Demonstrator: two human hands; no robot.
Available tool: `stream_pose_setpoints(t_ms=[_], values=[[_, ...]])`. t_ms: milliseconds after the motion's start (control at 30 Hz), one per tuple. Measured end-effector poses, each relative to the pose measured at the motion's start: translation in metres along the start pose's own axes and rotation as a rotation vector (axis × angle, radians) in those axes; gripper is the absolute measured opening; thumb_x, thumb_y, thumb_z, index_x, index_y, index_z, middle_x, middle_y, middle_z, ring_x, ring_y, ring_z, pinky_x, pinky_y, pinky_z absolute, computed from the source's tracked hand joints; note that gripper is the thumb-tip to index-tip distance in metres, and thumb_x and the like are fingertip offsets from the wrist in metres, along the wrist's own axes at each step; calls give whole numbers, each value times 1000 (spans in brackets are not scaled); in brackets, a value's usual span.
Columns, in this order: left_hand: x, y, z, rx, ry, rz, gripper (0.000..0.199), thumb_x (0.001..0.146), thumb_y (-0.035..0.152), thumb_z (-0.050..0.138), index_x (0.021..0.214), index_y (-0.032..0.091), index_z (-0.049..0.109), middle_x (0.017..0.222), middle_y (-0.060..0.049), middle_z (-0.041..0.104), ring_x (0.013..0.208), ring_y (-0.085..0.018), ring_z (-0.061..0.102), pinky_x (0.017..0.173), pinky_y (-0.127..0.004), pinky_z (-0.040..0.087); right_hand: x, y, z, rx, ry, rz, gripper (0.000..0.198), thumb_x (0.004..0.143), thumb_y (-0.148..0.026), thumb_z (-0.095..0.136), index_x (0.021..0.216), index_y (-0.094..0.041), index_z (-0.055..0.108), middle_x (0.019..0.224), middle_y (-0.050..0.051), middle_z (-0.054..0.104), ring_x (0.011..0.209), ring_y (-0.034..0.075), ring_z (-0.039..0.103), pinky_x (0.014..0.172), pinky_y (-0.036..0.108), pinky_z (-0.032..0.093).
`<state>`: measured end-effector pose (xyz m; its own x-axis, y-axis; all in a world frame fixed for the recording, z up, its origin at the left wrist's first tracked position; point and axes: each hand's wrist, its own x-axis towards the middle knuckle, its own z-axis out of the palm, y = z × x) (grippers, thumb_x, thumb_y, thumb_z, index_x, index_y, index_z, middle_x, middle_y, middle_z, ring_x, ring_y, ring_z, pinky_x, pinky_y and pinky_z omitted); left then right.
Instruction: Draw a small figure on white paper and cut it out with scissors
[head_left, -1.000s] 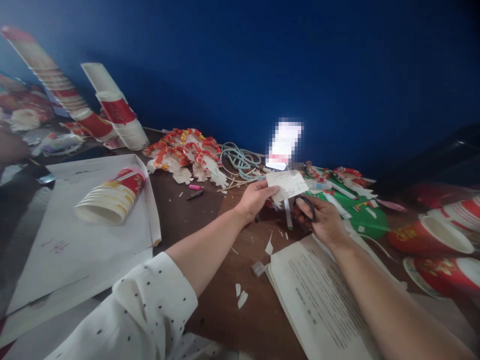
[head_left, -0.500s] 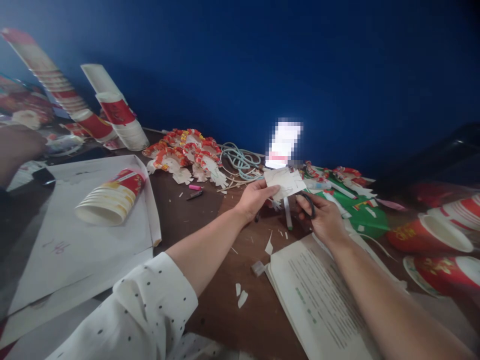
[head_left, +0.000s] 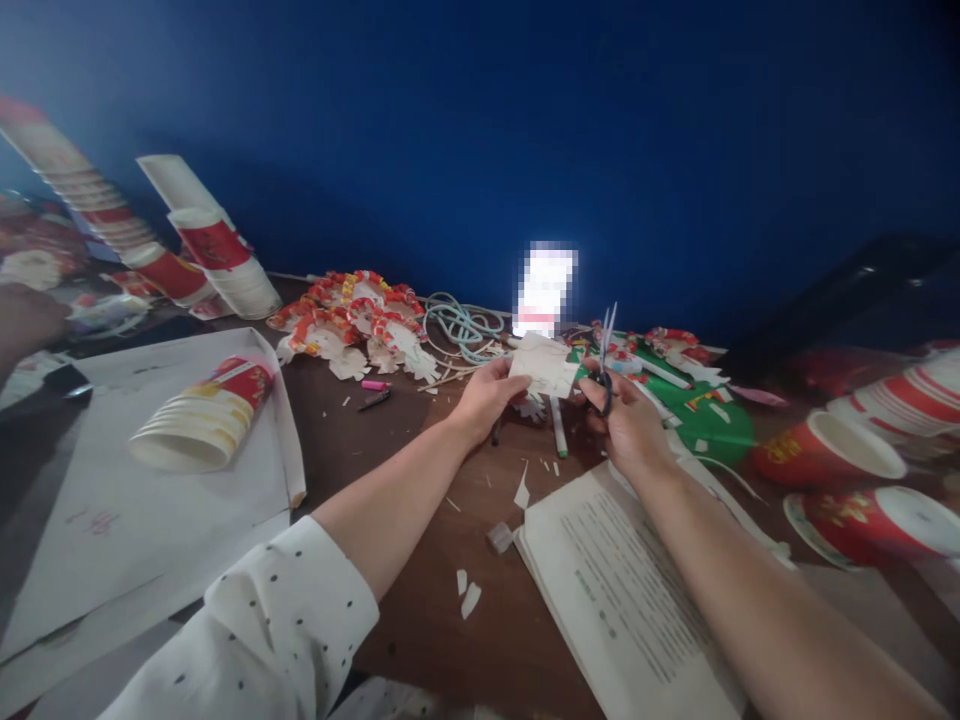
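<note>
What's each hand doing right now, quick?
Left hand: closed on a small white piece of cut paper, pinched at its left edge.
Right hand: closed on black-handled metal scissors, blades pointing up, slightly parted.

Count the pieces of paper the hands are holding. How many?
1. The left hand pinches one small white paper piece above the table, beside the scissors in the right hand. More scraps may hide behind it.
</note>
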<state>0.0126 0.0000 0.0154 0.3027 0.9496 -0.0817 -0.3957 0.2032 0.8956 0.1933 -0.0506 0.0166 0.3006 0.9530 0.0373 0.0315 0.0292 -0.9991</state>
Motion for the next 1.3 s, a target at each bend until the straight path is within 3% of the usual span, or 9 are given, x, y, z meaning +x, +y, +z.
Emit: stream_pose_setpoints(t_ms=[333, 567, 733, 900, 1067, 1300], values=[[0, -4, 1, 78, 0, 72, 27, 65, 29, 77, 82, 14, 64, 68, 3, 60, 55, -7, 51, 54, -20, 41, -2, -2, 11, 219, -27, 88, 47, 58, -35, 82, 101, -22, 67, 65, -5, 59, 60, 11, 54, 41, 18, 30], [-15, -9, 21, -3, -105, 33, 46, 66, 39, 81, 104, 16, 67, 97, -5, 70, 76, -12, 63, 65, -23, 48, -10, -5, 25, 336, 47, 103, 49, 58, -33, 83, 102, -22, 64, 67, -5, 59, 62, 11, 57, 47, 19, 40], [-16, -16, 26, -78, 90, 94, 42, 64, 36, 82, 96, 13, 69, 90, -7, 72, 73, -15, 64, 69, -28, 50, -17, -3, 31, 200, -113, 92, 47, 64, -40, 80, 105, -24, 65, 72, -3, 63, 63, 14, 58, 49, 24, 43], [-6, -6, 16, -88, 234, 149, 36, 64, 31, 81, 93, 12, 70, 95, -8, 72, 73, -13, 63, 65, -25, 48, -19, -10, 21, -45, -279, 185, 46, 71, -47, 77, 111, -26, 68, 75, -1, 64, 66, 15, 57, 47, 22, 37], [1, -2, 8, -66, 232, 144, 33, 65, 32, 80, 90, 12, 71, 91, -8, 71, 66, -11, 59, 59, -23, 45, -17, -17, 9, -149, -356, 224, 46, 74, -56, 73, 110, -26, 71, 82, 1, 65, 70, 13, 56, 45, 19, 31], [1, -3, 10, -30, 227, 86, 27, 63, 27, 79, 85, 13, 71, 79, -5, 70, 60, -10, 57, 58, -22, 46, -19, -29, 10, -208, -376, 192, 55, 67, -57, 77, 108, -19, 76, 67, 0, 60, 61, 12, 53, 51, 22, 40]])
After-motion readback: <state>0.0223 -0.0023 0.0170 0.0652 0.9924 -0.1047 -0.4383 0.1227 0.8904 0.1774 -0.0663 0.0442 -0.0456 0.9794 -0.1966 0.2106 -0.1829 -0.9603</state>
